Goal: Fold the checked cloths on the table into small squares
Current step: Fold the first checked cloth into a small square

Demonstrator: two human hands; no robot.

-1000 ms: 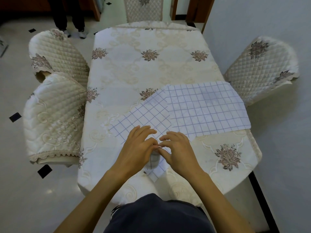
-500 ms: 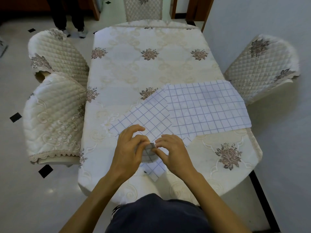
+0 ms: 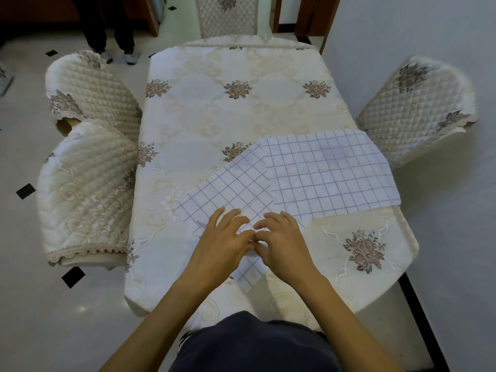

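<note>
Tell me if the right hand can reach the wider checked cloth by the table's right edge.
Probably yes: the right hand rests on the near cloth, and the wider cloth lies flat just beyond it with nothing between.

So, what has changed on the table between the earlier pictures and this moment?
Half a second ago both hands pinched up a small fold of the near white cloth with blue checks. Now the left hand and right hand have come down and press it flat. The second checked cloth and the cream flowered tablecloth stayed put.
</note>
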